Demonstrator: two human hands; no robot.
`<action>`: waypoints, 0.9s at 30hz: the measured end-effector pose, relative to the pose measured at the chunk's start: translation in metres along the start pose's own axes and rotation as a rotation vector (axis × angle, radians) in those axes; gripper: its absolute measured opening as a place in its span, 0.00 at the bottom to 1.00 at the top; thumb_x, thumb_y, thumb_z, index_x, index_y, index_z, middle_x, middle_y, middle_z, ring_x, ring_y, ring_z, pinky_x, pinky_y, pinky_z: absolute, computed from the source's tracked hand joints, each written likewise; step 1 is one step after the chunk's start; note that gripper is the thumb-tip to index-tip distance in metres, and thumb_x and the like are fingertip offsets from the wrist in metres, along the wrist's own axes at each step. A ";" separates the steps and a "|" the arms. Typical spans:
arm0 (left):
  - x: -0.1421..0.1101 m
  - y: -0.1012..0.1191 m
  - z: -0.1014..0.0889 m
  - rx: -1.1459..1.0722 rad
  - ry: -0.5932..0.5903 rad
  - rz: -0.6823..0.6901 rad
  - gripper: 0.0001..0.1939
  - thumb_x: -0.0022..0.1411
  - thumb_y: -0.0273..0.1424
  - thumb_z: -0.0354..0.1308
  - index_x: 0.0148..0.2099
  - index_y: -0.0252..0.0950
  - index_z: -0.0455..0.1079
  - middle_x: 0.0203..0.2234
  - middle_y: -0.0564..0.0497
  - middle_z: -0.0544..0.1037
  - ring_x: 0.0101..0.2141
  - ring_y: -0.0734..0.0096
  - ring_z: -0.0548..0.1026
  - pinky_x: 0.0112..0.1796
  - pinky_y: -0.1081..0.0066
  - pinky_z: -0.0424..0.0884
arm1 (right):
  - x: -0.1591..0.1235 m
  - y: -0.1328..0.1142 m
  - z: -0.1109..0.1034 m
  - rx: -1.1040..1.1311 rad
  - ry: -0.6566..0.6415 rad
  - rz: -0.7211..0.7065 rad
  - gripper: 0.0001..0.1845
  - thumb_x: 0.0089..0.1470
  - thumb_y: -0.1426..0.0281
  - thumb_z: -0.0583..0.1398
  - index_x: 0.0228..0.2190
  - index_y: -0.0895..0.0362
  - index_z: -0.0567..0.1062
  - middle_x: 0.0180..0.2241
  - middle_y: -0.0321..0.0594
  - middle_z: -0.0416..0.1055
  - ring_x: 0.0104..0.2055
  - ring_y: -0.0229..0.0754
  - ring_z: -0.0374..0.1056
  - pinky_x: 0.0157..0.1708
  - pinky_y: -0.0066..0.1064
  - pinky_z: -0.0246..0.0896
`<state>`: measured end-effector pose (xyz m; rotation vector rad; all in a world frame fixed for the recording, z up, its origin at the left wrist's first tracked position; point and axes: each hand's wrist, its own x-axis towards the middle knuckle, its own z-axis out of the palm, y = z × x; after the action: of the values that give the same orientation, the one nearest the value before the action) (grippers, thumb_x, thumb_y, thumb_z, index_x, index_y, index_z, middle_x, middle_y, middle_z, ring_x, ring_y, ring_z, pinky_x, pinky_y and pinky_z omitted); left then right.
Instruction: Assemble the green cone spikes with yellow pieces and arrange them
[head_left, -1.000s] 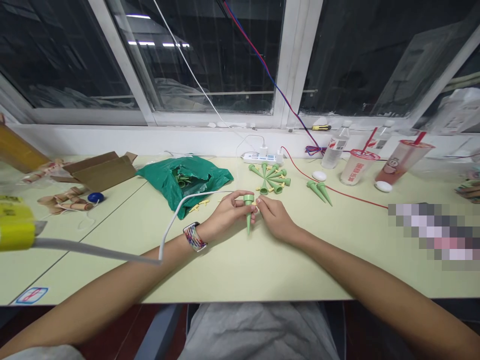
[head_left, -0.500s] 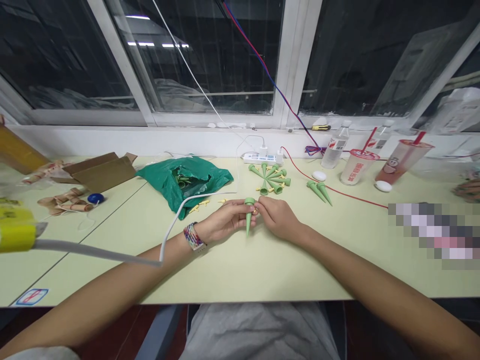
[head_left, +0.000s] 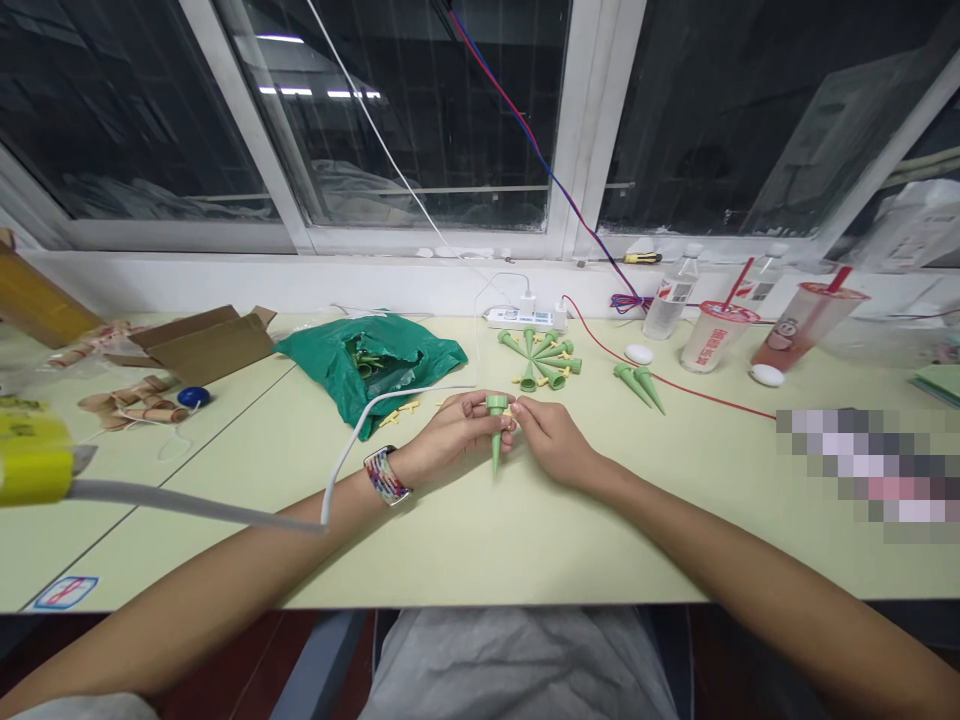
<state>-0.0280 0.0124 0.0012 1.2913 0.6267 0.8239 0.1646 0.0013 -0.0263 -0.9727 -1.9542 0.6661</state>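
My left hand (head_left: 459, 437) is closed around a green plant watering spike (head_left: 496, 440), holding it upright with its tapered tip down and wide cap on top. Close against the cap's right side, my right hand (head_left: 551, 438) has thumb and forefinger pinched together. What lies between those fingertips is too small and covered to make out. Beyond the hands, several green spikes with yellow valves form a ring (head_left: 529, 358). Two more green spikes (head_left: 639, 386) lie to the right. A few small yellow valves (head_left: 399, 412) rest by the green plastic bag (head_left: 420, 348), which holds more spikes.
A white cable (head_left: 352, 445) crosses in front of my left forearm. At the back stand a power strip (head_left: 517, 319), a water bottle (head_left: 671, 295) and drink cups (head_left: 720, 335). Wooden pieces (head_left: 135, 405), a blue ball (head_left: 193, 397) and an opened cardboard box (head_left: 206, 345) lie left.
The left thumb and fingers have shifted a little on the spike, which has turned slightly in place. My right fingertips stay pinched beside the cap.
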 end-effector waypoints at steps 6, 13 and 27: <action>0.000 0.005 0.001 0.157 0.063 0.055 0.22 0.60 0.36 0.71 0.54 0.34 0.73 0.31 0.47 0.80 0.33 0.64 0.81 0.39 0.64 0.76 | 0.001 -0.005 0.008 0.271 0.085 0.128 0.24 0.71 0.56 0.48 0.26 0.53 0.66 0.22 0.34 0.65 0.29 0.41 0.63 0.32 0.31 0.56; -0.001 -0.003 0.008 -0.044 -0.063 -0.163 0.17 0.67 0.43 0.61 0.37 0.32 0.71 0.26 0.48 0.74 0.25 0.71 0.74 0.30 0.69 0.74 | -0.002 -0.003 0.002 -0.012 0.103 0.032 0.20 0.72 0.61 0.46 0.28 0.53 0.64 0.26 0.35 0.69 0.29 0.40 0.64 0.35 0.32 0.55; 0.000 -0.011 0.012 0.069 0.047 0.019 0.17 0.65 0.38 0.61 0.32 0.39 0.55 0.20 0.63 0.49 0.18 0.82 0.47 0.20 0.78 0.43 | -0.006 -0.008 0.008 -0.016 0.130 -0.075 0.17 0.69 0.62 0.49 0.28 0.53 0.58 0.25 0.33 0.58 0.27 0.39 0.54 0.31 0.32 0.49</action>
<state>-0.0164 0.0047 -0.0069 1.3459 0.6862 0.8562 0.1571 -0.0086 -0.0267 -0.9249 -1.8749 0.5325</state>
